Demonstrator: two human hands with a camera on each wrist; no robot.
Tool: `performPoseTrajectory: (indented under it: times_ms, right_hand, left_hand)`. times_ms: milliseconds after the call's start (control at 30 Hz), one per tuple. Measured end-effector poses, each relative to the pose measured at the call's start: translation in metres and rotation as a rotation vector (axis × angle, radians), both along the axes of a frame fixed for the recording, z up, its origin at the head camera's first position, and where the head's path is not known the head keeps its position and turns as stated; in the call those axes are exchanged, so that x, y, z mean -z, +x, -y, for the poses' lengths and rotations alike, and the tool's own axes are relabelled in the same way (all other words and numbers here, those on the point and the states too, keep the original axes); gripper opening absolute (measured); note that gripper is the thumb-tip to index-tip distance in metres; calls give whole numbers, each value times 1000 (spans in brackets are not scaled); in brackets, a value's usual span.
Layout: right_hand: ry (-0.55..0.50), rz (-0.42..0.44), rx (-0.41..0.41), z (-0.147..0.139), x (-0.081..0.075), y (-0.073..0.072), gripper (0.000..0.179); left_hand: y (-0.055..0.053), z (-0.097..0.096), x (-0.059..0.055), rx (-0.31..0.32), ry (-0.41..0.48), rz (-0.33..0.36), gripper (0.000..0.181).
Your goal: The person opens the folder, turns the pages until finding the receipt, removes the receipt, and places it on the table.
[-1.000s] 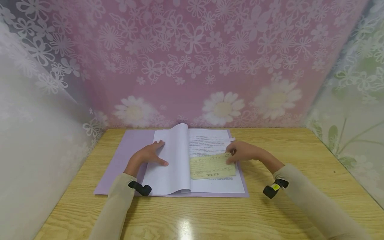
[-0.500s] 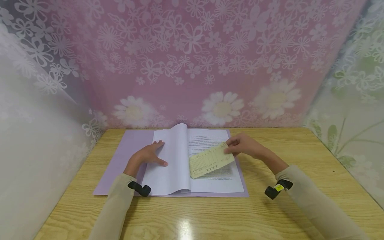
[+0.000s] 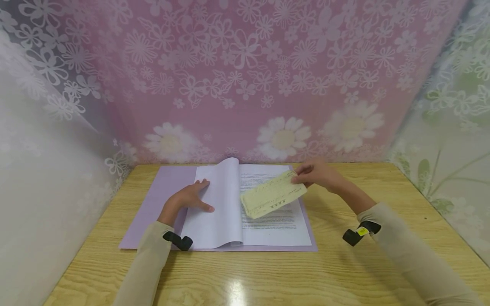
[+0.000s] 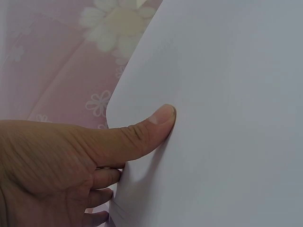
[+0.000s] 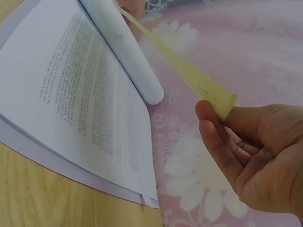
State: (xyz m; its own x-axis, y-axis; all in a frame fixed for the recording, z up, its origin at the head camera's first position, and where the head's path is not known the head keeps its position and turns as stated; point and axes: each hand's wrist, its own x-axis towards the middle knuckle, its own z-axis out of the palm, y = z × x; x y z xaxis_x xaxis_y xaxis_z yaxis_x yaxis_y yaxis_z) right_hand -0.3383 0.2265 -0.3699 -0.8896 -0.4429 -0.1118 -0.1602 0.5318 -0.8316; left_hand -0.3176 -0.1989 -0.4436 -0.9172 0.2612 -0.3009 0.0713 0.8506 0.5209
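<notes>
A stack of printed pages [image 3: 268,233] lies in an open lilac folder [image 3: 153,212], its upper sheets [image 3: 227,199] curled over to the left. My left hand [image 3: 188,198] rests on the blank back of these turned sheets, thumb and fingers spread. In the left wrist view the thumb [image 4: 163,116] presses the white paper. With thumb and fingers my right hand [image 3: 319,176] pinches the right end of a yellow printed slip [image 3: 273,195]. The slip slants over the right-hand page, raised at the pinched end. Seen by the right wrist camera, the slip [image 5: 199,85] appears nearly edge-on.
The folder lies on a wooden table [image 3: 245,276] near its back edge. A pink flowered backdrop [image 3: 229,106] stands directly behind, with patterned side panels at left and right. Each wrist carries a black band [image 3: 361,233] over a beige sleeve.
My right hand has lifted the slip off the page and moved up and slightly right, tilting its right end upward. The left hand has stayed in place on the turned sheets.
</notes>
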Motion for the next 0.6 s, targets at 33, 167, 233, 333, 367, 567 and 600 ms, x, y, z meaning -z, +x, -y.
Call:
performPoseTrajectory:
  times_ms: [33,167,233,333,367,567,600]
  right_hand:
    - [2,-4,10,-2,-2,-1,37]
    - [6,0,53,-11,-8,-6,39]
    - [1,-4,75,-18,-12,-9,38]
    - [-13,-36,116,-28,-19,-13,37]
    - [-14,-48,127,-32,-22,-14,38]
    - [10,-84,172,-53,-35,-19,50]
    - [18,-83,175,-57,-36,-21,52]
  left_hand:
    - [0,0,0,0,-1,1,113]
    - [1,0,0,3,-2,3,113]
    - [1,0,0,6,-5,1,114]
    - [1,0,-1,9,-4,1,114]
    - [1,0,-1,10,-1,1,113]
    - [1,-1,-1,1,4,4,113]
    - [1,-1,-1,0,3,4,114]
